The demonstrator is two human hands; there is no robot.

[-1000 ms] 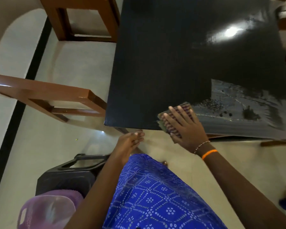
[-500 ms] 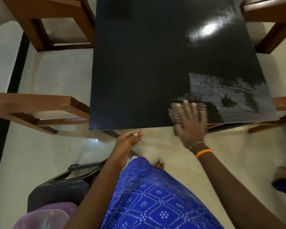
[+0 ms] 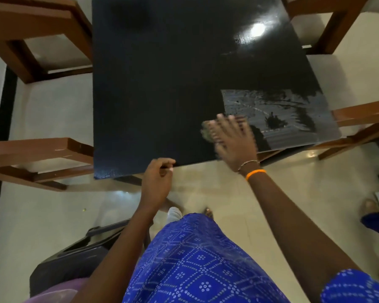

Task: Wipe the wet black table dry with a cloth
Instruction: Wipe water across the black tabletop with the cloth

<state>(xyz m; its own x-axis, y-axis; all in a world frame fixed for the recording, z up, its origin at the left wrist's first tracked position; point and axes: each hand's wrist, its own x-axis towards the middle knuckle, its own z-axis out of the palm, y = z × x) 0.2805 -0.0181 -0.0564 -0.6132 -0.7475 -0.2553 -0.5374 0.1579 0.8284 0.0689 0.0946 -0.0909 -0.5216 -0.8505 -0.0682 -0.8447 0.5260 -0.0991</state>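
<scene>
One crumpled greenish cloth (image 3: 206, 132), blurred, flat on the glossy black square table (image 3: 162, 84) near its front edge, pinned under the right hand (image 3: 233, 142) with fingers spread wide. Wet sheen (image 3: 278, 114) just right of the cloth, toward the front right corner. Left hand (image 3: 158, 182) loosely curled, empty, at the table's front edge. Brown wooden chairs (image 3: 37, 154) around the table.

my right hand (image 3: 233, 142) motion-blurred, fingers smeared | cloth (image 3: 206, 131) mostly hidden under it, pattern unreadable | black table (image 3: 162, 84) far edge cut by top of frame | left hand (image 3: 158, 182) fingertips curl out of sight at table edge
</scene>
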